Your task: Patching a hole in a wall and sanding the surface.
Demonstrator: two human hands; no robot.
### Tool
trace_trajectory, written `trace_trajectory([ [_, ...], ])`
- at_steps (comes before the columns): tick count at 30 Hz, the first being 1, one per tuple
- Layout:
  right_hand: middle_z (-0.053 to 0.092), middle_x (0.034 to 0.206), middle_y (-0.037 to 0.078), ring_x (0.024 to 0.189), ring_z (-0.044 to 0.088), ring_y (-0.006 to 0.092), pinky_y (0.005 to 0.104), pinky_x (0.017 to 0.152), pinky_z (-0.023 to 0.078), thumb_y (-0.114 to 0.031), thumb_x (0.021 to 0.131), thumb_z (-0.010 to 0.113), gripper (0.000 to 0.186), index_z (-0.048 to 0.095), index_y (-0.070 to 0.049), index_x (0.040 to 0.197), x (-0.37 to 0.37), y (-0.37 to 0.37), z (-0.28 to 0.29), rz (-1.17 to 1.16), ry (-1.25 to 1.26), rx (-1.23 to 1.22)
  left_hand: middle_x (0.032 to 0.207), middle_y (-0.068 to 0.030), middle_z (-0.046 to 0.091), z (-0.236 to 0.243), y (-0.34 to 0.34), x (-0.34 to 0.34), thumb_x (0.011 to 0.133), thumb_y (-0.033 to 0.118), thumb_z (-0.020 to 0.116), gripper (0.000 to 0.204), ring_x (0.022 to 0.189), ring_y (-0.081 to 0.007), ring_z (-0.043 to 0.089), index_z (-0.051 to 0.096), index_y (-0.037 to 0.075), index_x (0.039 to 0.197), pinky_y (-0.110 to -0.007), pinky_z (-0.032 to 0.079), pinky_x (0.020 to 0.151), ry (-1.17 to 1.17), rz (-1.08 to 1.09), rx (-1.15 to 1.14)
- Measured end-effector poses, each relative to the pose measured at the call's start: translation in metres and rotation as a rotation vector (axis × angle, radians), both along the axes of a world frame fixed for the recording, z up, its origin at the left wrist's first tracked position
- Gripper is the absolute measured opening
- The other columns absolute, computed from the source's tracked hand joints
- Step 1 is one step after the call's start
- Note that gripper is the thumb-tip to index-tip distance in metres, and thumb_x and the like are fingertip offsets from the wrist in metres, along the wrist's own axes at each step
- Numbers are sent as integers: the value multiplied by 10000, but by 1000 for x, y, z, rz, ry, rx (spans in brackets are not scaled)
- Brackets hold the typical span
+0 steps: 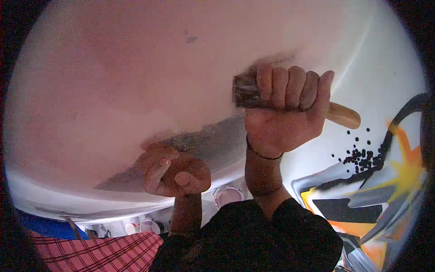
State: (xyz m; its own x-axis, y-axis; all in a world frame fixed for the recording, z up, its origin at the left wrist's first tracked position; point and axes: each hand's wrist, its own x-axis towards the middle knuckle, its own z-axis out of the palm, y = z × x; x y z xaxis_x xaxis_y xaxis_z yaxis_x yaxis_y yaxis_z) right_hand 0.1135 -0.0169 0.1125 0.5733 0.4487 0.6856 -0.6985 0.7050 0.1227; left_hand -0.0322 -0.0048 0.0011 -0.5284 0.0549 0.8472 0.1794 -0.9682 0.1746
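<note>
My right hand is raised against a broad pinkish-white surface, its fingers wrapped round a wooden-handled tool. The tool's rounded wooden end sticks out to the right of the fist, and its dark, worn, broad end shows on the left; its exact kind is not clear. Lower and to the left, my left hand is close to the same surface with fingers and thumb curled in. Whether anything lies inside those fingers is hidden. A dark band runs across the surface between and beside the hands.
The wall on the right carries a painted design in black, grey, orange and yellow. Below are a round pinkish container and smaller tubs. At lower left are red checked cloth and something blue.
</note>
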Motion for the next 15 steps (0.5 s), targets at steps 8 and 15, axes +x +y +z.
trace_trajectory([
  [8,182,480,-42,416,146,102,263,457,218,-286,1005,307,477,238,-187,543,13,1,-3,11,30,28,748,-143,560,15,-1,2,777,226,550,250,761,-266,521,567,10,904,-500,390,919,55,69,37],
  [15,177,482,-40,420,131,108,277,447,213,-280,1003,309,475,247,-184,542,15,1,-1,7,75,-7,727,-143,554,3,0,-2,778,221,549,248,760,-279,517,561,-3,884,-501,392,907,9,101,37],
])
